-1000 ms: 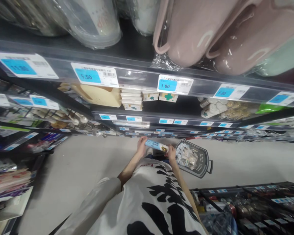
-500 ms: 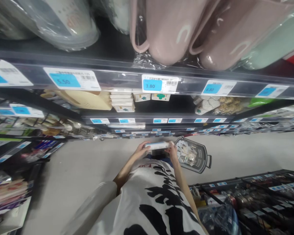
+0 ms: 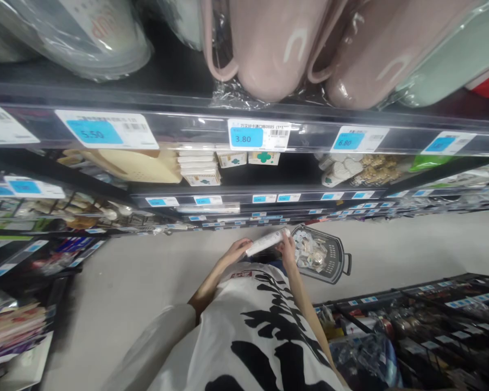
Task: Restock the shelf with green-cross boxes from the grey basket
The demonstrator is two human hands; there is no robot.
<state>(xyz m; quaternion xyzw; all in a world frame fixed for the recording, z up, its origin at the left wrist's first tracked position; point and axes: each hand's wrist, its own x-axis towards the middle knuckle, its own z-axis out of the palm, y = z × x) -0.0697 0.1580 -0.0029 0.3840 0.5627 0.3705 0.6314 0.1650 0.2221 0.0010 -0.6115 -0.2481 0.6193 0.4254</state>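
A long, narrow white package (image 3: 268, 242) lies slantwise between my hands in front of my waist, its right end farther from me. My left hand (image 3: 238, 250) has its fingers closed at the package's near left end. Around the far right end, my right hand (image 3: 286, 251) is wrapped. The printing on the package is too small to read, and its contents are hidden. Close by my right hand stands a grey shopping basket (image 3: 334, 259) on the floor, with several clear-wrapped goods (image 3: 311, 251) piled inside it.
A shelf edge (image 3: 179, 126) with price tags crosses in front of me, with pink wrapped pitchers (image 3: 269, 49) above it. Small white boxes (image 3: 198, 165) sit on the shelf below. Another shelf rack (image 3: 411, 320) stands behind right, and racks (image 3: 20, 260) line the left.
The package has turned from nearly level to slanted, its left end lower and its right end higher in view. Its blue marking no longer shows. My left hand has shifted slightly.
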